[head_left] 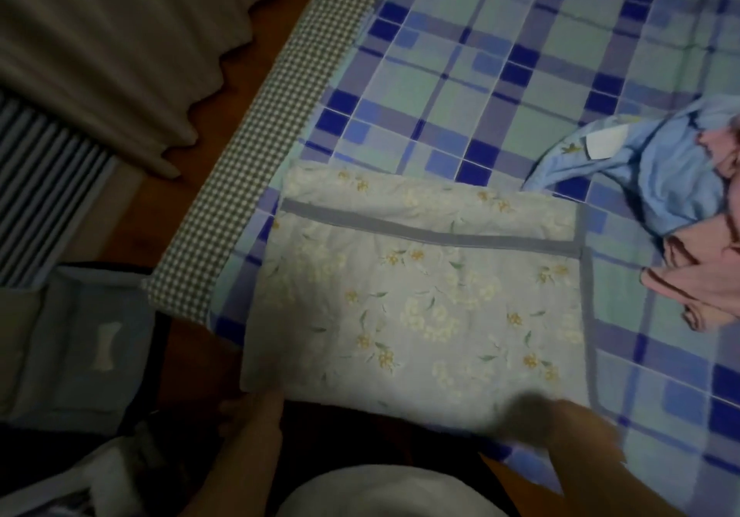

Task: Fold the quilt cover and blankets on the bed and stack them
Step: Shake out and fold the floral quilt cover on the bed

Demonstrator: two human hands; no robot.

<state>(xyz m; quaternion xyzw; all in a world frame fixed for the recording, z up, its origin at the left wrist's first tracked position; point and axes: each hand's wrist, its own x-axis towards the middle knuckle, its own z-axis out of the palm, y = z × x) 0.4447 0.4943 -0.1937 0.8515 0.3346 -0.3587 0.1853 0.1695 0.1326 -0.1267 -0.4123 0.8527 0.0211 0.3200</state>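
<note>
Head cam: left hand [248,408] sits at the near left corner of the folded floral quilt cover [420,300], fingers touching its edge, but it's too dark to tell whether it's actually gripping. Right hand [560,424] is a motion-blurred smear at the cover's near right edge, so can't tell how open it is. The cover lies flat on the plaid bed [500,76], at 12 o'clock from both hands, with a crumpled blue and pink blanket pile [688,204] at about 2 o'clock.

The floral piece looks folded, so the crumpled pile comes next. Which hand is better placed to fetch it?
Right. The right hand is on the same side as the crumpled pile; the left hand sits at the floral piece's opposite corner.
</note>
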